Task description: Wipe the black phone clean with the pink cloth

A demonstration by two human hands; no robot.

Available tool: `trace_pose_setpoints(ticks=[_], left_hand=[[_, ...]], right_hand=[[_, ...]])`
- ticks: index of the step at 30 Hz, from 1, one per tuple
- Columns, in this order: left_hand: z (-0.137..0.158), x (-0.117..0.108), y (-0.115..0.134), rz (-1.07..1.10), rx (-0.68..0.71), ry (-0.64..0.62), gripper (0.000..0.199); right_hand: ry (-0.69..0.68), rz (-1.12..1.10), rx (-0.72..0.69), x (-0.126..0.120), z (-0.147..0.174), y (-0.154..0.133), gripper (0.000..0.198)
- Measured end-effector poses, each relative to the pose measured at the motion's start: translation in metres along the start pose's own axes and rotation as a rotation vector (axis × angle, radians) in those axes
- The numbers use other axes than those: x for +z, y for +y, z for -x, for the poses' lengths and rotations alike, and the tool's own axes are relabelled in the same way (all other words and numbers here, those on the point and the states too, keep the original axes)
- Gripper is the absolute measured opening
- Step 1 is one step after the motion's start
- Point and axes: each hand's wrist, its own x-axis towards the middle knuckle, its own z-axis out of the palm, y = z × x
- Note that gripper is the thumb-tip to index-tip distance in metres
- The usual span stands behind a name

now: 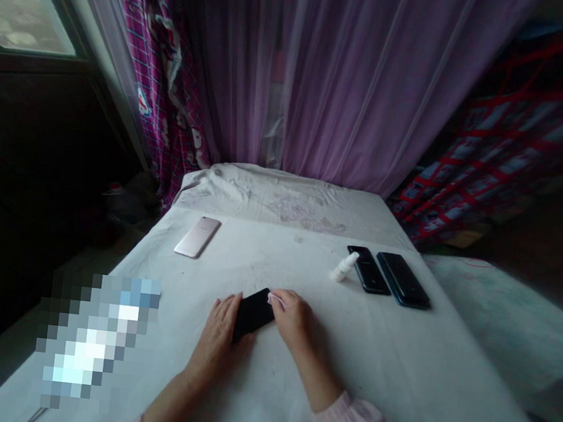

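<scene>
A black smartphone [254, 314] lies tilted in front of me, its dark face up. My left hand [222, 325] grips its left side, with the fingers along the far edge and the thumb at the near edge. At the phone's upper right corner, my right hand [290, 316] pinches a small pale pink cloth [275, 299] and presses it to the surface. Most of that cloth is hidden inside the fingers. A white spray bottle [344, 267] stands beyond my right hand, apart from it.
On the white-covered table [267, 250], a rose-gold phone [198, 236] lies at the left. Two dark phones, one [370, 271] beside the other [404, 279], lie at the right. A pixelated bright object [93, 346] is at the near left. Purple curtains [346, 77] hang behind.
</scene>
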Motion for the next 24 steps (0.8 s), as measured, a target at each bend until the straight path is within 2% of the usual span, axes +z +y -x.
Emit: trace_pose_setpoints(ticks=[3, 6, 12, 15, 20, 24], left_hand=[[-0.003, -0.003, 0.003, 0.027, -0.023, -0.030, 0.072], [-0.005, -0.007, 0.005, 0.059, -0.041, -0.044, 0.072], [-0.007, -0.010, 0.006, 0.096, -0.042, -0.072, 0.075], [-0.007, -0.010, 0.004, 0.108, -0.023, -0.084, 0.076], [-0.008, -0.011, -0.001, 0.118, 0.099, -0.086, 0.081], [-0.009, -0.013, -0.002, 0.130, 0.114, -0.119, 0.084]], right_hand=[[0.004, -0.004, 0.044, 0.007, -0.015, -0.002, 0.019], [0.021, -0.006, 0.055, 0.008, -0.014, -0.001, 0.020], [0.029, -0.091, 0.052, -0.009, 0.031, 0.016, 0.023], [0.039, -0.129, 0.075, -0.012, 0.040, 0.022, 0.024], [0.041, -0.125, 0.116, 0.000, 0.009, 0.019, 0.022], [0.080, -0.164, 0.178, 0.011, -0.013, 0.015, 0.019]])
